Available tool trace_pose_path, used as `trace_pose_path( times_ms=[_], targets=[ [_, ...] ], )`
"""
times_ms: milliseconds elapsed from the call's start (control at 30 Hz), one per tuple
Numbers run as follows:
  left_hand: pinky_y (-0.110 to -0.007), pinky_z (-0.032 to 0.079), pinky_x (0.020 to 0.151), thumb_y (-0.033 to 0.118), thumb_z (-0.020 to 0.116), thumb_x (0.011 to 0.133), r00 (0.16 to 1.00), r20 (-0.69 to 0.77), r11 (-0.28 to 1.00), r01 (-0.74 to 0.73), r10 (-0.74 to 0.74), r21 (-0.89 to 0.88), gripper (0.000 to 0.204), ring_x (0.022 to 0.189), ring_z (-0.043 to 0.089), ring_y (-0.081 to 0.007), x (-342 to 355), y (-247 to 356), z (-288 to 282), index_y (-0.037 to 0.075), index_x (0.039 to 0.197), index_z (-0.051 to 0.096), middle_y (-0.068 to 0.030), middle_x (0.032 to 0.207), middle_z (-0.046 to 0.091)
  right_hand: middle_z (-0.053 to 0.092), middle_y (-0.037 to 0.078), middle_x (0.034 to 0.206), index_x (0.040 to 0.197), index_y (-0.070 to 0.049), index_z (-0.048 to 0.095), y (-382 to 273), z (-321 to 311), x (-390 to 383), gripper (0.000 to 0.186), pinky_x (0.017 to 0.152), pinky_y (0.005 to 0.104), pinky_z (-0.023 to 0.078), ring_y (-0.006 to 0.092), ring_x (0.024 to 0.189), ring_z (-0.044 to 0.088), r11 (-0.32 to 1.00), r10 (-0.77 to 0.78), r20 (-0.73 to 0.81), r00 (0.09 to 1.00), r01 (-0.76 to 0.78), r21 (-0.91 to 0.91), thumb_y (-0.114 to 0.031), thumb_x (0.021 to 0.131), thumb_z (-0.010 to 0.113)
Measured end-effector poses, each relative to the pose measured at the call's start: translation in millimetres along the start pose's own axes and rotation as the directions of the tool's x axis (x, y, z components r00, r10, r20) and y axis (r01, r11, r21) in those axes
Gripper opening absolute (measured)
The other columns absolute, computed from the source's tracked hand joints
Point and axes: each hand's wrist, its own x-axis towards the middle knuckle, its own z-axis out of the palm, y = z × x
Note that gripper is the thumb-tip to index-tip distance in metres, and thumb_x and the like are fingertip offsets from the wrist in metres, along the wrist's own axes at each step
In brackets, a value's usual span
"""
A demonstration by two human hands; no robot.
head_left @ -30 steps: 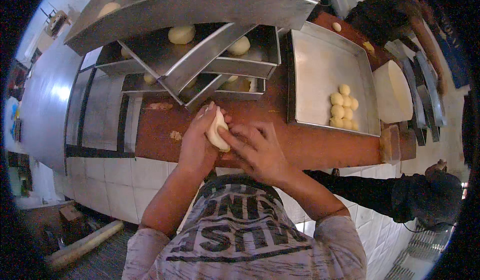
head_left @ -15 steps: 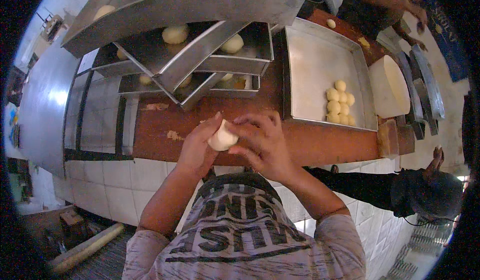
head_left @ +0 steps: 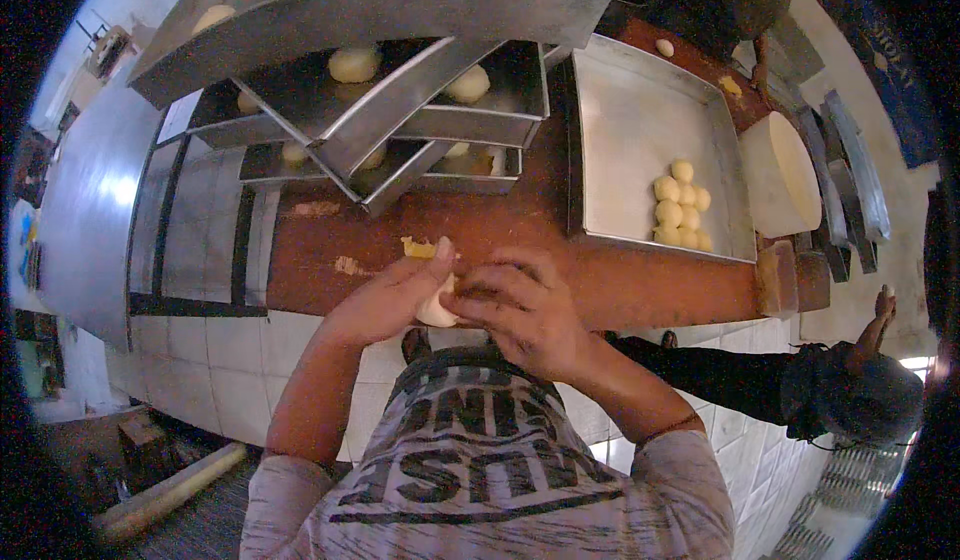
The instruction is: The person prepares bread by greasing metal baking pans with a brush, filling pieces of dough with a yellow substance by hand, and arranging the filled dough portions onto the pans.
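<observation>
A pale, soft piece of dough (head_left: 437, 310) is held between my two hands at the table's near edge. My left hand (head_left: 395, 295) wraps it from the left, thumb pointing up. From the right, the bent fingers of my right hand (head_left: 525, 310) press against it and cover much of it. Just beyond my left thumb, a yellow smear (head_left: 418, 248) of something soft lies on the brown table (head_left: 650, 290). To the right stands a large square metal tray (head_left: 630, 90), with several round dough balls (head_left: 690, 195) grouped at its near right corner.
Stacked metal trays (head_left: 380, 15) holding dough balls rise at the far left, some set crosswise. Right of the square tray are a cream tub (head_left: 780, 175) and a small box (head_left: 777, 278). One person (head_left: 720, 0) stands across the table, another (head_left: 850, 390) at the right.
Both hands have come closer to my body with the dough, and my right fingers now cover more of it. The yellow smear shows now. Across the table, the person's arms have moved.
</observation>
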Motion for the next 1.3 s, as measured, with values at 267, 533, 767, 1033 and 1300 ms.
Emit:
trace_pose_path(
  times_ms=[267,533,767,1033,1300],
  targets=[
    [-0.041,0.038,0.097,0.055,0.035,0.086,0.866,-0.057,0.657,-0.419,0.497,-0.627,0.068,0.122,0.039,-0.0260,17.0,-15.1,2.5,0.006,0.134,0.030,-0.0132,0.136,0.034,0.060,0.005,0.087,0.081,-0.004,0.058,0.2,9.3,16.6,0.008,0.074,0.0324,0.049,0.0162,0.082,0.058,0.034,0.609,0.266,0.747,-0.359,0.933,-0.006,0.077,0.065],
    [-0.035,0.039,0.087,0.012,0.076,0.063,0.734,-0.529,0.902,-0.391,0.425,0.182,0.041,0.104,0.049,-0.0233,5.0,-13.4,10.4,0.003,0.098,0.055,-0.0127,0.104,0.051,0.062,0.012,0.093,0.111,-0.006,0.056,9.9,15.8,27.6,0.033,0.079,0.0349,0.048,0.0270,0.084,0.059,0.556,0.662,0.293,0.690,-0.714,0.426,-0.011,0.079,0.061],
    [-0.045,0.038,0.088,0.014,0.076,0.058,0.518,-0.404,0.650,-0.501,0.754,0.572,0.053,0.099,0.050,-0.0355,18.4,-50.6,3.5,0.000,0.102,0.051,-0.0173,0.102,0.054,0.047,0.015,0.120,0.119,-0.011,0.050,-20.5,-3.5,49.3,0.053,0.088,0.0404,0.040,0.0310,0.109,0.045,0.998,-0.031,0.123,0.992,0.037,-0.049,-0.011,0.069,0.067],
    [-0.037,0.042,0.071,0.012,0.069,0.069,0.512,-0.480,0.676,-0.319,0.713,0.664,0.032,0.084,0.051,-0.0330,-0.8,-53.3,-30.3,0.003,0.096,0.055,-0.0163,0.091,0.051,0.054,0.014,0.111,0.115,-0.008,0.051,6.9,-124.4,127.5,0.048,0.093,0.0399,0.038,0.0279,0.101,0.052,0.941,-0.021,0.284,0.959,-0.076,0.329,-0.017,0.071,0.068],
    [-0.048,0.039,0.075,0.014,0.057,0.078,0.263,-0.490,0.464,0.158,0.831,0.871,0.022,0.085,0.047,-0.0395,34.4,-136.1,-75.2,-0.002,0.092,0.053,-0.0208,0.093,0.050,0.058,0.012,0.107,0.113,-0.001,0.052,132.5,-179.4,306.5,0.042,0.084,0.0323,0.043,0.0221,0.097,0.055,0.994,0.003,-0.468,0.884,-0.052,-0.092,-0.025,0.080,0.062]
  ],
)
